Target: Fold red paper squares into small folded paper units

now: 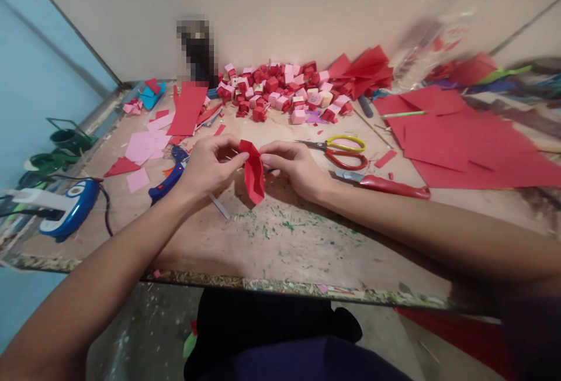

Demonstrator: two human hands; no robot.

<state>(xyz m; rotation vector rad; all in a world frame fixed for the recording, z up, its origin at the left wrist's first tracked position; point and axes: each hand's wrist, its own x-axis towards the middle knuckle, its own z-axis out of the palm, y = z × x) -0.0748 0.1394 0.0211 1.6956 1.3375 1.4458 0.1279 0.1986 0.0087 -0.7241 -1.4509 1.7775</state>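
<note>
Between my two hands, above the middle of the table, is a folded red paper piece (253, 177), creased and hanging with its lower end pointing down. My left hand (214, 162) pinches its upper left side with thumb and fingers. On the upper right side, my right hand (291, 165) grips it the same way. Just right of my right hand lie scissors (344, 150) with one yellow and one red handle. Below them rests a knife (383, 184) with a red handle. A blue-handled tool (169, 182) lies partly behind my left hand.
A heap of small red and pink folded paper pieces (276, 92) lies at the back. Large red sheets (468, 141) cover the right side. Pink paper scraps (146, 144) lie on the left, beside a blue power socket (74, 208) with cords. Green bits (284, 224) dot the wooden table (307, 258).
</note>
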